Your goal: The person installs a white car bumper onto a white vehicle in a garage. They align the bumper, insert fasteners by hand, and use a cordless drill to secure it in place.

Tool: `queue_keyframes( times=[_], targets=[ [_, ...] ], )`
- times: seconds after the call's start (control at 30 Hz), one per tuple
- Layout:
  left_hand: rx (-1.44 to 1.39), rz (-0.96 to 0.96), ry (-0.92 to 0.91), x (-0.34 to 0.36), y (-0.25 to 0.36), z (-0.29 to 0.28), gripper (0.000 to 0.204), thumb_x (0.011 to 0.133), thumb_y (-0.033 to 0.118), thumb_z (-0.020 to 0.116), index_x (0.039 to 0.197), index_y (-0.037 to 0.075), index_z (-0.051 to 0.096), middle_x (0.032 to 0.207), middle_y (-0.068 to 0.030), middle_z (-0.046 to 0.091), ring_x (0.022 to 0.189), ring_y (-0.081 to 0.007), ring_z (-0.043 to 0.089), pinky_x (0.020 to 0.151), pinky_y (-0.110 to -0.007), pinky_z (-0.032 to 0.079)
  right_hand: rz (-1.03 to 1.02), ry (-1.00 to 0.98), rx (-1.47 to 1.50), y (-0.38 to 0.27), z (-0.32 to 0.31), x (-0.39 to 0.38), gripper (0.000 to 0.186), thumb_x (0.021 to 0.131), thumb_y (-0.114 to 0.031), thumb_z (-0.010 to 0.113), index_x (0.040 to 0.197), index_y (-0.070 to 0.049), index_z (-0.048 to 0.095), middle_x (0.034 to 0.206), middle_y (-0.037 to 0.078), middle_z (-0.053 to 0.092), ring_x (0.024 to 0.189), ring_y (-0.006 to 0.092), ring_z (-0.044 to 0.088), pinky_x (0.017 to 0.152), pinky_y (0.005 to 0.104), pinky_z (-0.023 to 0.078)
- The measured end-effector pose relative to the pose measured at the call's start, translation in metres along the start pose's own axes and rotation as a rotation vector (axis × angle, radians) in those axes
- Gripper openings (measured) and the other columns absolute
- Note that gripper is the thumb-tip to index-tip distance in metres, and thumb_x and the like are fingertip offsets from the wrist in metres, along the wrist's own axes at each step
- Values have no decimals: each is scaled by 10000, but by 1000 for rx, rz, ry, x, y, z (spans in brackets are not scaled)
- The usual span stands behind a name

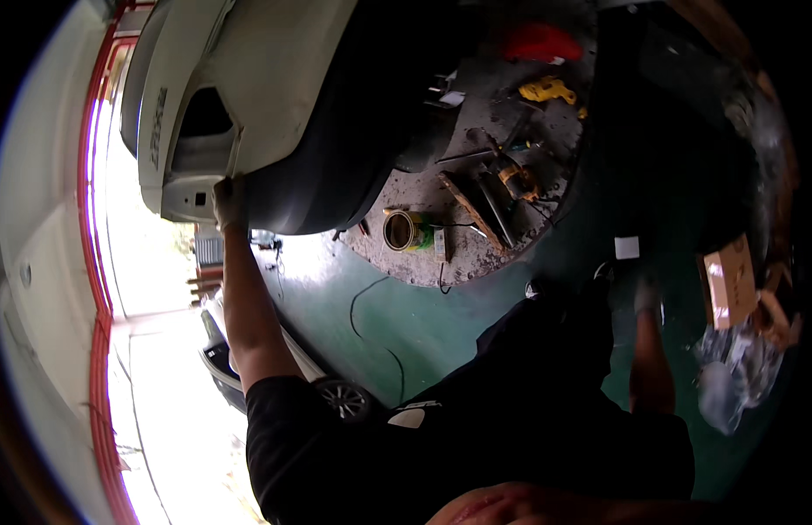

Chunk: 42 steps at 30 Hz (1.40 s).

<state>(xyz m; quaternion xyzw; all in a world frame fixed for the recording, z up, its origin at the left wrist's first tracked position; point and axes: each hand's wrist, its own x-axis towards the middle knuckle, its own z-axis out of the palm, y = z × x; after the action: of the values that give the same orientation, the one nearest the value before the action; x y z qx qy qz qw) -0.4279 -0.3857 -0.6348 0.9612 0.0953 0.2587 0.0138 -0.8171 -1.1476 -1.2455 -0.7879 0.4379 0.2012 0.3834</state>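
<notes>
A large pale car body panel (275, 79) with raised lettering, a dark recess and a black lower section fills the upper left. My left arm stretches out to it, and my left hand (228, 206), in what looks like a light glove, is closed on the panel's edge beside a small square hole. My right arm hangs low on the right, over the green floor. My right hand (646, 296) looks gloved too, but blur hides its fingers; no thing shows in it.
A round, worn tabletop (458, 271) holds an open can (406, 231), a power tool (516, 178), a yellow tool (548, 89), a red object (541, 42) and several bars. At right lie a cardboard box (729, 280) and clear plastic (729, 385). A car (340, 398) stands lower left.
</notes>
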Motion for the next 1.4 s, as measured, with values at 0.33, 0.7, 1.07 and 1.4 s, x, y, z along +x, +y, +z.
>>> queue_keyframes(
  times=[0.33,0.7,1.07,1.4],
  targets=[
    [206,-2,-65,-28,16,-24,637,838,621,781,1064,39,655,1095,-196,676,1042,-411,658,930,-525,500,-1496,400,486,-657,30,-192,341,971,-263,677,1276,-110,669,1220,105,704,1223,311,623,1057,469,487],
    [142,-96,6,-37,42,-23,615,836,579,796,1095,36,667,1143,-210,660,1069,-412,654,928,-520,512,-1590,628,415,-800,102,-244,145,882,-219,748,1004,-145,721,1037,71,705,1059,318,646,940,495,484],
    [86,-152,0,-35,49,-26,636,800,514,848,1148,9,682,1141,-216,678,1050,-399,668,910,-488,521,-1576,586,371,-801,96,-250,175,836,-202,760,1006,-184,726,1056,44,697,1050,295,639,967,492,443],
    [47,-82,-4,-32,42,-12,622,782,538,852,1117,40,687,1080,-206,682,994,-412,669,883,-496,532,-1651,543,317,-809,94,-233,159,842,-228,758,987,-197,702,1007,81,670,988,338,640,912,512,454]
  ],
)
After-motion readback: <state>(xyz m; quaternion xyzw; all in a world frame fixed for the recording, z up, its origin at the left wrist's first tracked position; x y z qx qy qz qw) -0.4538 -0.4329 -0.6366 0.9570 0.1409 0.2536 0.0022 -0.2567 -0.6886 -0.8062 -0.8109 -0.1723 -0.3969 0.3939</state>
